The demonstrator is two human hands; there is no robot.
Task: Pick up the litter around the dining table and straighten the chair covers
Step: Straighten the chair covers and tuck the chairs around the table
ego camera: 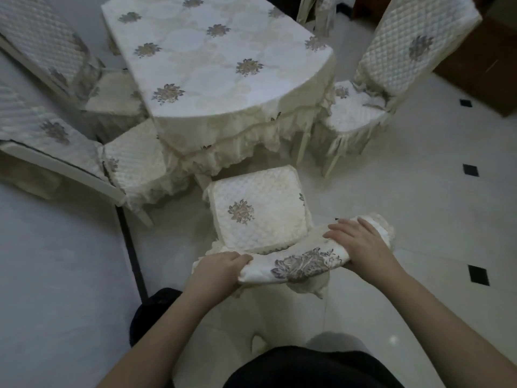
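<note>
A cream quilted chair cover (296,264) with a grey flower lies over the top of the backrest of the nearest chair, whose seat cushion (260,208) faces the table. My left hand (221,266) grips the cover's left end, fingers curled over the fabric. My right hand (361,242) holds the right end, fingers on top and thumb underneath. The dining table (212,60) under a cream flowered cloth stands beyond the chair. No litter shows on the floor.
Two covered chairs (131,163) stand at the table's left and one covered chair (391,68) at its right. Brown wooden furniture (481,65) fills the far right corner. A dark strip (131,247) divides the grey floor from the white tiles.
</note>
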